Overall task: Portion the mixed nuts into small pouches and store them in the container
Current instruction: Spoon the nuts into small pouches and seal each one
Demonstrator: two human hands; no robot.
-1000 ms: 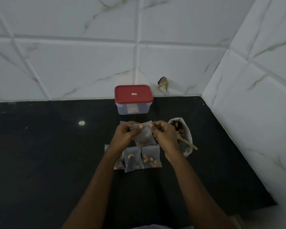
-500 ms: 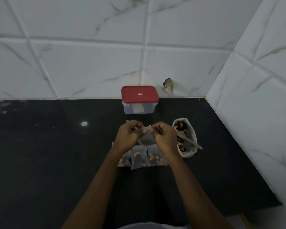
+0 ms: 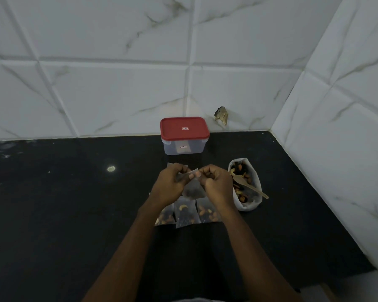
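Counter of black stone lay under everything in the head view, and above it my left hand and right hand each pinched the top edge of a small clear pouch, fingers curled, dark nuts in its bottom. Three filled pouches lay side by side on the counter beneath my wrists, and the open white bag of mixed nuts stood just beside my right hand, a wooden spoon in it. The container sat beyond my hands against the tiled wall, red lid on.
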